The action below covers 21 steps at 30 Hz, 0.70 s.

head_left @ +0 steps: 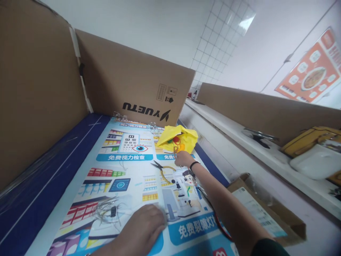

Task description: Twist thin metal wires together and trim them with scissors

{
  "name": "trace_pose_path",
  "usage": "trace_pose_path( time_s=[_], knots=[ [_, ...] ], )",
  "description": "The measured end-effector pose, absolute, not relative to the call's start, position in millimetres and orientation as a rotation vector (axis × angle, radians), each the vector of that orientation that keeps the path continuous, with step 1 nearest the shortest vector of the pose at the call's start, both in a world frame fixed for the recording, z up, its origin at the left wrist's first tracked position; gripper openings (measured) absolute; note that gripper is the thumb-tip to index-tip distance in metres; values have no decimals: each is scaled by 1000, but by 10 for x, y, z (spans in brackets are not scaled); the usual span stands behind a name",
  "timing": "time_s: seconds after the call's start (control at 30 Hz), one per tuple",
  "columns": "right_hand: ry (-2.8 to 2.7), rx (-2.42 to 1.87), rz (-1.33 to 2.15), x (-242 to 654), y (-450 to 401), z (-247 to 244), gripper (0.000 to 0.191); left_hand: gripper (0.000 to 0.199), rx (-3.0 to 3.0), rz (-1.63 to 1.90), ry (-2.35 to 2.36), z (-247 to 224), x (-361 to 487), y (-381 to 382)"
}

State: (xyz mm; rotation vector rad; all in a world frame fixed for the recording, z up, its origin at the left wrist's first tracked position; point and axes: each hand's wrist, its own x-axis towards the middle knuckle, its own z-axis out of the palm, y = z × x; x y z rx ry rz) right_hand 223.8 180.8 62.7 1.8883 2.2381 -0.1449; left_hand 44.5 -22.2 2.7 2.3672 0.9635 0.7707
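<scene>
My right hand [183, 159] reaches to the front of a crumpled yellow bag [190, 137], its fingers closed. Thin orange-red strands [176, 145] run from the bag's mouth down to the fingertips; what the fingers grip is too small to tell. Pliers [163, 171] with yellow handles lie with their jaws apart, just left of that hand. Nearer the camera, my left hand [145, 229] rests on the printed sheet [133, 199], fingers curled under and mostly hidden. Beside it on the left is a loose tangle of thin silvery wires [110, 211].
Cardboard panels [128, 78] stand along the left and back. Small clear pieces [121, 116] lie by the back panel. Beneath my right forearm runs a red and black cable [221, 225]. On the right are an open cardboard box [282, 220] and a white ledge [226, 124].
</scene>
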Motion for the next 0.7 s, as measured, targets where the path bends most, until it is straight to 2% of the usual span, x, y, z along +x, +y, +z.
trace_pose_path(
  time_s=[0.17,0.23,0.3,0.4,0.57,0.7],
  knots=[
    [2555,1996,-438,2312,1474,699,16,21,2383,811,937,36,445,-233],
    [2755,2034,-583,2259,1276,674,11,22,2390,817,923,36,442,-236],
    [3034,2045,-905,2181,1071,605,5,21,2389,812,937,31,438,-239],
    [3269,1946,-1352,2084,816,408,7,20,2339,843,1043,18,425,-238],
    [3082,1989,-1192,2025,645,18,9,24,2061,1085,1313,-8,359,-176],
    [3081,1947,-1104,1998,624,-71,10,21,1883,1154,1403,16,307,-73]
  ],
)
